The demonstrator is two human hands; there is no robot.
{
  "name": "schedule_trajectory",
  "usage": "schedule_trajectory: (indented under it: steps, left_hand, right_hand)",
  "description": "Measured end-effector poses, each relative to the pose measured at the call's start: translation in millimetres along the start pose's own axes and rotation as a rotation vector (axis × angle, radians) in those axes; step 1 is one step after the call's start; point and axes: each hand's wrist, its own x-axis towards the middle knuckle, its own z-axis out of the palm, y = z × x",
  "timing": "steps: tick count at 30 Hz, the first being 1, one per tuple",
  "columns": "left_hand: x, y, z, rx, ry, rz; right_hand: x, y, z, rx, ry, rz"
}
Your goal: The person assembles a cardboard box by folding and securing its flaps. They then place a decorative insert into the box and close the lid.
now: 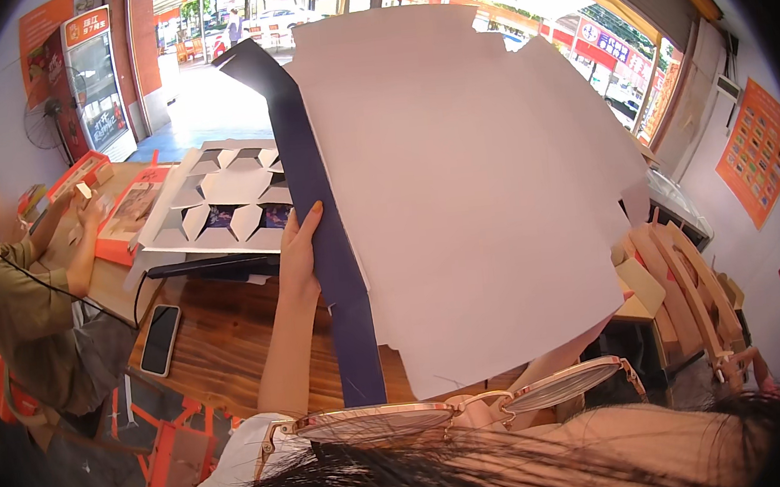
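Note:
A large flat cardboard box blank [470, 199] is held up in front of me, its plain white side showing. A dark blue folded flap [305, 172] runs along its left edge. My left hand [301, 251] is closed on that flap, with thumb and fingertips lying against the blue face. At the blank's lower right edge, a little of my right hand [628, 296] shows, gripping it there; most of its fingers are hidden behind the board. Beyond my left hand lies a white tray insert [218, 186] with folded, angular compartments, some with dark patterned bottoms.
A phone [160, 340] lies on the wooden table [221, 328], with a dark flat piece [211, 266] behind it. To the left, a seated person [27, 284] handles a small piece beside a red box [132, 210]. An orange stool [179, 457] and wooden chairs [681, 283] stand around the table.

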Motion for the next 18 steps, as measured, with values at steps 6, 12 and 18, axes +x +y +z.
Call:
schedule_trajectory:
  steps: [6, 12, 18]
  left_hand:
    - [0, -3, 4, -0.025, 0.041, 0.206]
    - [-3, -6, 1, -0.046, 0.097, 0.310]
    - [2, -12, 4, -0.044, 0.128, 0.243]
  right_hand:
    - [6, 9, 19, -0.200, 0.018, 0.162]
    - [13, 50, 25, -0.792, 0.130, 0.259]
    - [13, 57, 38, -0.484, 0.046, 0.191]
